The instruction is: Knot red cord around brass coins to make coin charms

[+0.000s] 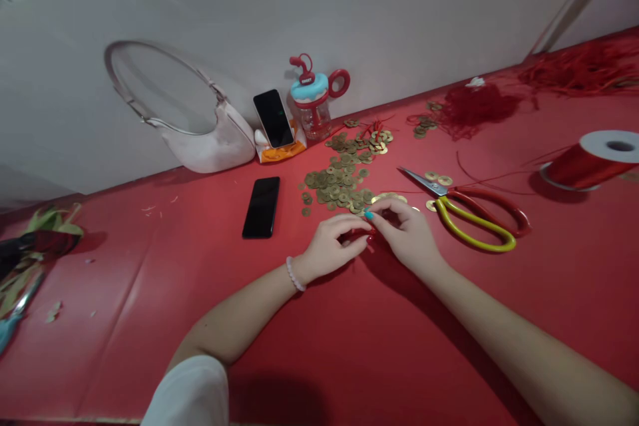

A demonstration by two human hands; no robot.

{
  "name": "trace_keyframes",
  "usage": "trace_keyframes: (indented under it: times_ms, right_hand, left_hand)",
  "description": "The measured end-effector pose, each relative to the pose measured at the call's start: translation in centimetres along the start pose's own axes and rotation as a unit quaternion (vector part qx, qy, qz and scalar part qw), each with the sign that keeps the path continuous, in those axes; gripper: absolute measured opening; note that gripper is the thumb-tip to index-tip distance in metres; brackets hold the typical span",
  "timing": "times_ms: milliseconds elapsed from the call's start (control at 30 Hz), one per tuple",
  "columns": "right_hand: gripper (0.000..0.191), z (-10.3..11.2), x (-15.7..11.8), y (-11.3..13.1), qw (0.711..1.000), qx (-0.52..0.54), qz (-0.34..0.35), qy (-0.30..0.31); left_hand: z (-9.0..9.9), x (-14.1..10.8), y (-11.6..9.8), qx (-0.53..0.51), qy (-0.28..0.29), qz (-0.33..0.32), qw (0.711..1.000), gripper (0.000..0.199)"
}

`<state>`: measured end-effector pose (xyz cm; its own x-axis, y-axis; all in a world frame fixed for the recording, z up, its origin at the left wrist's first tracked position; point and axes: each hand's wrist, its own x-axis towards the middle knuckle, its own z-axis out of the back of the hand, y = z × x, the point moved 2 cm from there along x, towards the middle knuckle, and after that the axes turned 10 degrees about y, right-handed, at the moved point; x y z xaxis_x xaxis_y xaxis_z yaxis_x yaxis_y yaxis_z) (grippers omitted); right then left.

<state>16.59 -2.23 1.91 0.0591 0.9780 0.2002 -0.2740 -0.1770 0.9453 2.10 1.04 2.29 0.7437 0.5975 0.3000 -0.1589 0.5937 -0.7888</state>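
Observation:
My left hand (pixel 332 246) and my right hand (pixel 407 234) meet fingertip to fingertip just above the red table. Both are closed in a pinch around a bit of thin red cord (pixel 372 231), most of which the fingers hide. Right beyond my fingertips lies a loose heap of brass-coloured coins with holes (pixel 339 186). A few more coins peek out behind my right hand. Scissors (pixel 474 223) with one yellow and one red handle rest to the right of that hand, blades slightly apart.
A spool of red cord (pixel 574 163) stands at the right, with tangled red cord (pixel 479 110) behind. Along the wall are a white handbag (pixel 210 143), a propped phone (pixel 273 118) and a lidded cup (pixel 312 113). Another phone (pixel 261 208) lies flat. Teal-handled scissors (pixel 20 309) lie far left.

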Motion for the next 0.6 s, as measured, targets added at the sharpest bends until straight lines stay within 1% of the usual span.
trace_keyframes:
  times_ms: [100,167,233,300,400,467,600]
  right_hand:
    - [0.007,-0.1,0.0,-0.1,1.000,0.003,0.010,0.005]
    - [0.013,-0.1,-0.1,0.0,0.999,0.024,0.030,0.004]
    - [0.020,0.0,-0.2,0.2,0.997,0.033,0.066,0.002]
    - [0.022,0.1,-0.4,0.6,0.994,0.003,0.110,0.015]
    - [0.021,0.3,-0.7,1.1,0.983,-0.080,0.160,0.039]
    - [0.019,0.3,-0.8,1.2,0.975,-0.114,0.183,0.053]
    - [0.009,0.1,-0.8,1.1,0.966,-0.135,0.211,0.070]
  left_hand:
    - [-0.3,-0.1,-0.2,-0.007,-0.034,0.030,0.999,0.011]
    - [-0.4,-0.2,-0.3,-0.015,-0.057,0.034,0.998,0.010]
    - [-0.5,-0.2,-0.3,-0.023,-0.072,0.034,0.997,0.010]
    - [-0.5,-0.3,-0.1,-0.027,-0.084,0.035,0.996,0.010]
    - [-0.4,-0.4,0.2,-0.019,-0.097,0.039,0.994,0.011]
    - [-0.3,-0.4,0.4,-0.011,-0.105,0.042,0.994,0.011]
    - [-0.2,-0.3,0.4,-0.001,-0.115,0.054,0.992,0.010]
